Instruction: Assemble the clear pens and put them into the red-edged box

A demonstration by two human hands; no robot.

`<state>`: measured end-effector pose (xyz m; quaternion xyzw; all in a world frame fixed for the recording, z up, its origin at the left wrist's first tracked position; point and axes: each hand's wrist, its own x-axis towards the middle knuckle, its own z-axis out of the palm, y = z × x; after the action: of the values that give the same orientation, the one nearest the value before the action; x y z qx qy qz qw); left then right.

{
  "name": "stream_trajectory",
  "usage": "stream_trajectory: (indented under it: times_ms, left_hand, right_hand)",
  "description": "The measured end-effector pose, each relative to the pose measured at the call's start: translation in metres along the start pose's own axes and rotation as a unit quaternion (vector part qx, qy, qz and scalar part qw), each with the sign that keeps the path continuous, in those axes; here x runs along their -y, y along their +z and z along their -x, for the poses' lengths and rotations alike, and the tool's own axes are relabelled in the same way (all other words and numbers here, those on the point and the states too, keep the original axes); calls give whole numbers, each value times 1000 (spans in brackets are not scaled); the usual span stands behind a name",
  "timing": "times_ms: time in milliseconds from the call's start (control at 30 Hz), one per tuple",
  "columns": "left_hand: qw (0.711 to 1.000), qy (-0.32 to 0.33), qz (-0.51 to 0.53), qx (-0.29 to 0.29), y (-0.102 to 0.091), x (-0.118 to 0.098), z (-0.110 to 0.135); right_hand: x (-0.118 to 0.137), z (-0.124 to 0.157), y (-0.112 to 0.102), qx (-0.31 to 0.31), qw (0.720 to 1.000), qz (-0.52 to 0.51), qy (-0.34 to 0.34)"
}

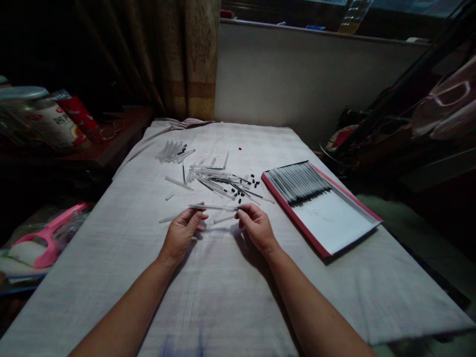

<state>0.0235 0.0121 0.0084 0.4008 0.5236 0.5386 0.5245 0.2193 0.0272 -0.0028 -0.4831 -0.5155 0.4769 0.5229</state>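
A clear pen barrel (215, 207) lies level between my two hands, a little above the cloth. My left hand (182, 230) pinches its left end between thumb and fingers. At the other end, my right hand (256, 225) is closed around the tip, where something small and dark shows. Just below the barrel, a clear pen cap (224, 218) rests near my right fingertips. Beyond my hands spreads a loose pile of pen parts (215, 173): clear barrels, dark refills and caps. Small black plugs (240, 193) are scattered at the pile's right side.
To the right, a red-edged shallow box (334, 228) holds a row of black-tipped pens (297, 181). A bundle of clear caps (173, 151) lies far left, a small red piece (240, 148) at the back. Jars (44, 116) stand on a side table; a pink-handled object (50, 238) sits lower left.
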Motion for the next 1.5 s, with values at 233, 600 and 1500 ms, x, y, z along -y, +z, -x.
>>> stream_trajectory:
  times_ms: [233,600,1500]
  left_hand:
    - [993,-14,116,-33,-2,-2,-1]
    - [941,175,-288,14,-14,14,-4]
    - [796,296,-504,158,-13,3,10]
  right_hand:
    - [8,0,6,35,931,326,-159]
    - [23,-29,5,85,776,622,-60]
    - [17,1,-3,135,979,-37,148]
